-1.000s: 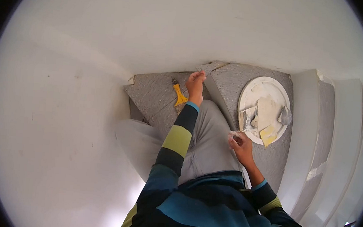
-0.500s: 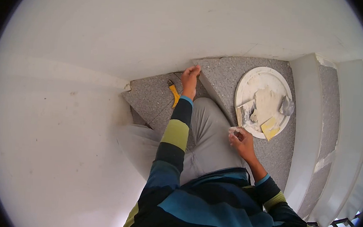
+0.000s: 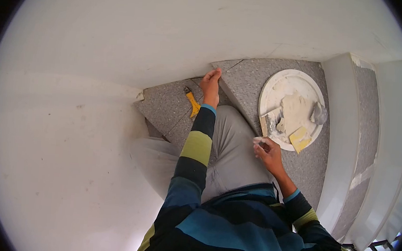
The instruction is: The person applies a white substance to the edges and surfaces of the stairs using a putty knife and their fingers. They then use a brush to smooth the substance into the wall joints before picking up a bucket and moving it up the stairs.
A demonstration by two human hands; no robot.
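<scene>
Beside the wall [image 3: 170,33], the step [image 3: 247,82] bears the round lid [image 3: 279,85] with putty [image 3: 299,108], just beyond the right hand [image 3: 270,155], its whitened fingers curled, contents unclear. The left hand [image 3: 210,85], part-closed at the step's corner, grip indeterminable, is nearer the yellow tool [image 3: 193,103], leftward, slanting away; no writing is legible.

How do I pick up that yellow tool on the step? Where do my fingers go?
I'd pinch the yellow tool by its slim middle, coming from above, finger and thumb on its two long sides. It seems to lie flat on the grey step, and narrows there before its wide yellow end. I'd avoid the dark end; it's too small to make out.
</scene>
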